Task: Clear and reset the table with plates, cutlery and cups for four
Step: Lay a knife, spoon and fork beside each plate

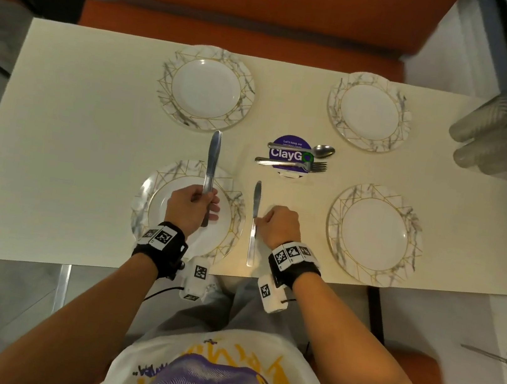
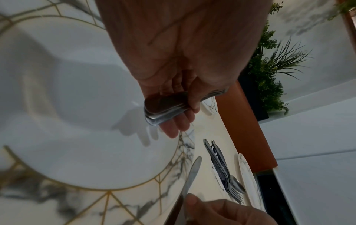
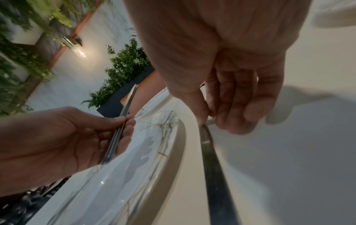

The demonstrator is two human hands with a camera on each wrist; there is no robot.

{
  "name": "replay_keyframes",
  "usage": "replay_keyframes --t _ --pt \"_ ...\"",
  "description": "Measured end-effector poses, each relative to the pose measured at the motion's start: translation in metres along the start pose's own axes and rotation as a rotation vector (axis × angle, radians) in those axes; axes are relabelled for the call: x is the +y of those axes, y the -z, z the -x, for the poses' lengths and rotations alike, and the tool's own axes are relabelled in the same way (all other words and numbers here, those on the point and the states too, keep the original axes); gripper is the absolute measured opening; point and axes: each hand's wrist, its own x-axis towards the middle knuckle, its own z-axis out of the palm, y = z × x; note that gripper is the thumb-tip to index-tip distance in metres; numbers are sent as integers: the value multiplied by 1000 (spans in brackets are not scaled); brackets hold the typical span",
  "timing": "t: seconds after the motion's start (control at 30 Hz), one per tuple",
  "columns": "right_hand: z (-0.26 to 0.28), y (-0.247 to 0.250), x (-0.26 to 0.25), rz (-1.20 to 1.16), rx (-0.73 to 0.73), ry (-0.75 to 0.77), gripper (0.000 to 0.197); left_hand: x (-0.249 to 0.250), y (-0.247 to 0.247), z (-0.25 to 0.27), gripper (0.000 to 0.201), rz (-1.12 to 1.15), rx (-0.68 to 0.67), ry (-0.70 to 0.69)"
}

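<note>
Four round white plates with grey marble-and-gold rims are already sitting at the four places on the cream rectangular table (image 1: 73, 132) — near-left plate (image 1: 228, 217), near-right (image 1: 374, 234), far-left (image 1: 207, 88), far-right (image 1: 369, 112). Cutlery is only starting: the right hand (image 1: 278, 226) is pinching, thumb against fingertips, a slim steel table knife (image 1: 255, 211) lying flat on the table just beside the near-left plate's right rim. The left hand (image 1: 189, 207) is hovering above that plate, fingers curled round a stacked bunch of steel knives (image 1: 212, 159) — smooth, shiny, rounded handle ends. Steel spoons (image 1: 320, 151) and forks (image 1: 308, 166) are waiting on the purple round sticker (image 1: 287, 155) mid-table. Clear ribbed plastic cups (image 1: 498, 133) are standing nested at the far-right edge, none placed. I judge roughly a third done.
</note>
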Motion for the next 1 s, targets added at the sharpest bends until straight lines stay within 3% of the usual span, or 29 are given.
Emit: replay_keyframes --t 0.07,0.2,0.7,0.87,1.0 --pt "2 0 3 -20 52 115 21 0 1 1 16 4 -4 -11" --pt "2 -2 5 73 14 299 56 -2 3 3 17 -35 15 -27" --pt "5 -5 12 -1 -13 347 60 0 -12 6 19 -123 20 -104" --pt "5 9 19 -204 110 319 39 7 -31 8 16 -87 -3 -100" --pt "0 32 23 -336 131 293 21 18 -59 13 17 -4 -104 -82"
